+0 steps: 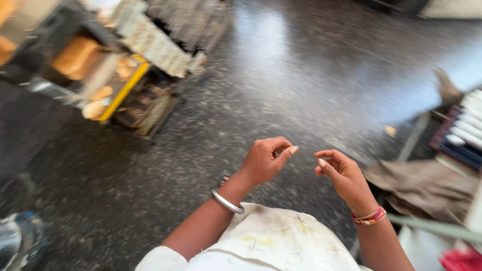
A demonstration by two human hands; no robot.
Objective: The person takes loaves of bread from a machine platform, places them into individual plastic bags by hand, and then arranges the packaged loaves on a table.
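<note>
Far off to my upper left, stacked boxes lie blurred, tan and brown with a yellow edge. At my right, white packets sit in a dark tray.

One view only, worn on the head; it looks steeply down and forward, tilted, close over the left hand and right hand; beyond them lies dark floor; blurred shelves at upper left.
</note>
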